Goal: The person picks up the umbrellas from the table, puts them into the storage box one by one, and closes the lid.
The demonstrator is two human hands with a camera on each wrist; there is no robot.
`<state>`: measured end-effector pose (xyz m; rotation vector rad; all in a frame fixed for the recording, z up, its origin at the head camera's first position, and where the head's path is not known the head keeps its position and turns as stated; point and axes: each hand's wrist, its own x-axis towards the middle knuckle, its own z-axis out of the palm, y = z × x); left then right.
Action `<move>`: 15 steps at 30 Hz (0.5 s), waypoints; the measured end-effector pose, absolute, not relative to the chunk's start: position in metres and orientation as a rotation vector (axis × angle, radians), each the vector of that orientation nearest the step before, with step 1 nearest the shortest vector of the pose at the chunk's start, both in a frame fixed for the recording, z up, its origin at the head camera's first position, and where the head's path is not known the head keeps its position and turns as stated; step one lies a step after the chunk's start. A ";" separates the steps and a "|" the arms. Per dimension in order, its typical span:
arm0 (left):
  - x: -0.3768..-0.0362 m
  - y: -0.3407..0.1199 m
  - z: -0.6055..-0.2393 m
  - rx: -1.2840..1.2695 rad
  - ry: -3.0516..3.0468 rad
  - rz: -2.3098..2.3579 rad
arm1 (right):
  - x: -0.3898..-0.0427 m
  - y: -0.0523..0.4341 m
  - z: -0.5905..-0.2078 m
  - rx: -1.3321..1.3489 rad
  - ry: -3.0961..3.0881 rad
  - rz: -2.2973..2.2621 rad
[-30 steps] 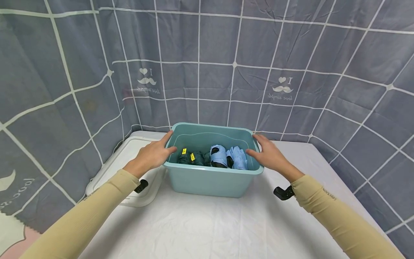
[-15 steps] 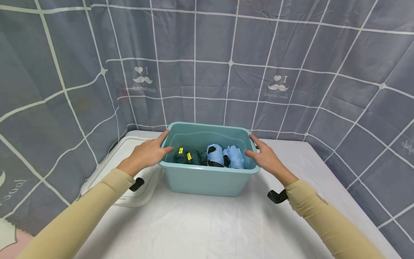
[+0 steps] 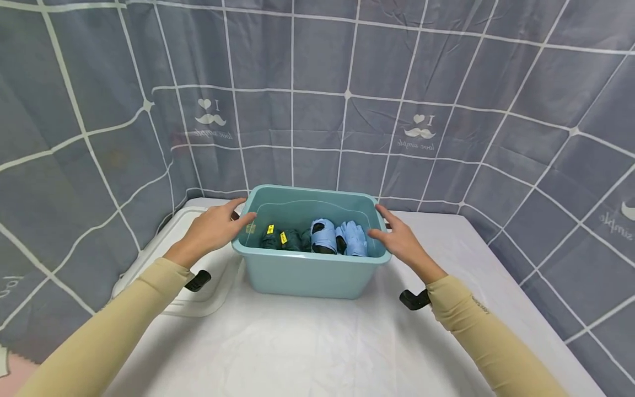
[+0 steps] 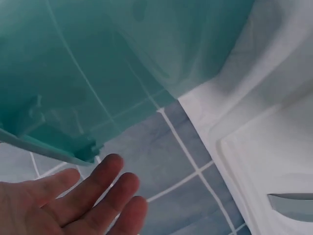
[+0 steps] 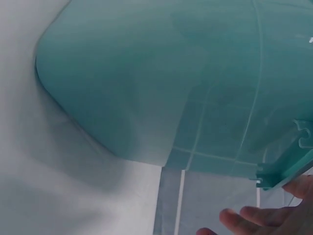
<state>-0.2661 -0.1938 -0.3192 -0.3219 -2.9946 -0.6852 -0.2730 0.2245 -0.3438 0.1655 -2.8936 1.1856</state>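
Observation:
A teal plastic bin (image 3: 307, 275) stands on the white-covered table. Inside lie dark green rolled cloths with yellow tags (image 3: 275, 238) and light blue rolled cloths (image 3: 327, 236). My left hand (image 3: 213, 229) hovers at the bin's left end, with straight fingers just clear of the rim. In the left wrist view the left hand (image 4: 73, 200) sits below the bin's rim (image 4: 49, 147), not touching it. My right hand (image 3: 397, 237) is open beside the bin's right end. In the right wrist view its fingertips (image 5: 264, 218) lie under the rim corner (image 5: 281, 171).
A white translucent lid (image 3: 163, 264) lies flat on the table left of the bin, under my left forearm. A grey grid-patterned curtain (image 3: 317, 110) closes off the back and both sides. White tablecloth (image 3: 307, 342) spreads in front of the bin.
Both hands have come off the bin's rim and drawn slightly outwards; the left thumb no longer hooks over the edge. The view has tilted, so the bin sits a little further left.

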 end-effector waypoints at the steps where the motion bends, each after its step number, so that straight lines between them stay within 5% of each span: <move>1: -0.266 -0.196 -0.320 -0.318 -2.975 -0.699 | -0.273 0.224 -0.344 0.160 -2.895 1.191; 15: -0.262 -0.219 -0.336 -0.202 -2.971 -0.759 | -0.274 0.224 -0.340 0.138 -2.919 1.223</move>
